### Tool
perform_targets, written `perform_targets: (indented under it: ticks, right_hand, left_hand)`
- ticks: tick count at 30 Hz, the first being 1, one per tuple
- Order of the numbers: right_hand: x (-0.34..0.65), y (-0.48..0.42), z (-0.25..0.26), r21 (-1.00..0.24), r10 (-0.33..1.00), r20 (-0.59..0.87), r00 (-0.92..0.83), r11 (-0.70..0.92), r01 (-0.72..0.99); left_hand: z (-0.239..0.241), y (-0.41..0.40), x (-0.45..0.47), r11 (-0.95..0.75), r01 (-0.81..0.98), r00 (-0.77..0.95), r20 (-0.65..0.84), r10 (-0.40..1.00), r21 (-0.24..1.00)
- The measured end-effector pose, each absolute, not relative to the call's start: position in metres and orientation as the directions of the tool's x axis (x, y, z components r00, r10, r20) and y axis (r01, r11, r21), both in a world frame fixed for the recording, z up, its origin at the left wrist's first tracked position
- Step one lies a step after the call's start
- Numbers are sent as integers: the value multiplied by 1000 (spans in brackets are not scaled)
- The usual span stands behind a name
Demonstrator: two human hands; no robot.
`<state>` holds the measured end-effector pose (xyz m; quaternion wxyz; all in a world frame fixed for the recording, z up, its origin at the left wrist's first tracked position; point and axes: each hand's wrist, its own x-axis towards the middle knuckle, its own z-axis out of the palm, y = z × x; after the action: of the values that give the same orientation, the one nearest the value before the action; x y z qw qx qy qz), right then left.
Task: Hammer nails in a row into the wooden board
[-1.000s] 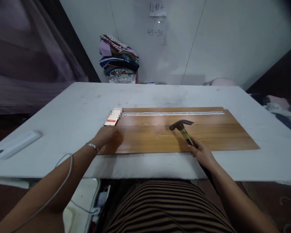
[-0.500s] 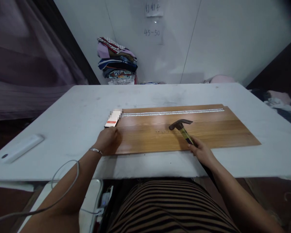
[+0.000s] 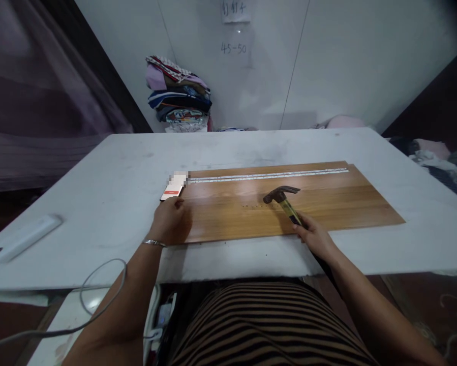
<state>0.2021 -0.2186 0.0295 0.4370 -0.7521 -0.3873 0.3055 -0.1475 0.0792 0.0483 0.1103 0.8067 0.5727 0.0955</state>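
My right hand is wrapped round the handle of a claw hammer. The hammer's head is over the middle of a wood-grain board, claw pointing right. Several tiny nails or specks lie in a row on the board, just left of the hammer head. My left hand is at the board's left end with its fingers curled together; what they hold, if anything, is hidden. Just beyond it lies a phone with a lit screen, its lower edge close to my knuckles.
Two white marked strips run along the board's far side. A white oblong object lies on the white table at left. Folded cloth is stacked by the wall. A grey cable loops by my left forearm.
My left hand has turned slightly, with its fingers drawn in beside the phone. The hammer stays almost in place in my right hand. The whole view has shifted a little.
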Motion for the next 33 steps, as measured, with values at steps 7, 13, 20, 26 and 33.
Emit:
perform_targets:
  ticks: [7, 13, 20, 26, 33]
  right_hand:
    - [201, -219, 32, -890, 848, -127, 515, -326, 319]
    - [199, -215, 33, -903, 852, -100, 513, -294, 313]
    - [199, -219, 29, -909, 848, -89, 523, -284, 305]
    - [202, -226, 32, -916, 845, -94, 526, -281, 287]
    - [207, -229, 25, -918, 853, -82, 516, -266, 294]
  left_hand:
    - [49, 67, -146, -137, 735, 140, 48, 989, 665]
    - [49, 39, -103, -68, 339, 255, -22, 967, 938]
    - [35, 2, -15, 42, 14, 478, -43, 877, 999]
    - [27, -7, 39, -34, 69, 558, -11, 830, 997]
    - [9, -17, 59, -392, 304, 555, 172, 814, 868]
